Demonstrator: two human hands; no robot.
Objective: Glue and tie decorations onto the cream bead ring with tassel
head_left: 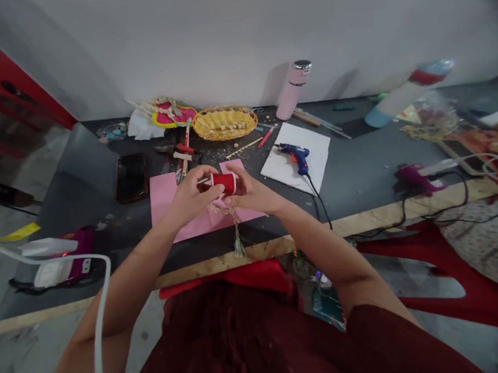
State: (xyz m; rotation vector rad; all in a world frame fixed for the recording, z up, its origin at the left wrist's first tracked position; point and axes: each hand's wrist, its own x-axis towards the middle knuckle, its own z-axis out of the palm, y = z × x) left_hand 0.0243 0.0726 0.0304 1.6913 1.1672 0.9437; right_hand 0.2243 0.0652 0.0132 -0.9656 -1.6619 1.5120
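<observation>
Between my two hands is a spool of red thread (224,182) with white ends, raised over a sheet of pink paper (192,224). My left hand (193,195) grips its left side, thumb in front and fingers behind. Closed on the right side of the same spool is my right hand (251,191). Just below the hands, a string of pale beads (221,210) lies on the paper, and a light tassel (238,245) hangs from it toward the table's front edge. Any loose thread end is too small to make out.
Behind the hands are a yellow basket (211,126) with small beads, pliers (184,149) and a phone (131,177). A blue glue gun (296,156) rests on a white board (273,165), its cord trailing forward. A pink flask (293,89) and a bottle (405,99) stand farther back.
</observation>
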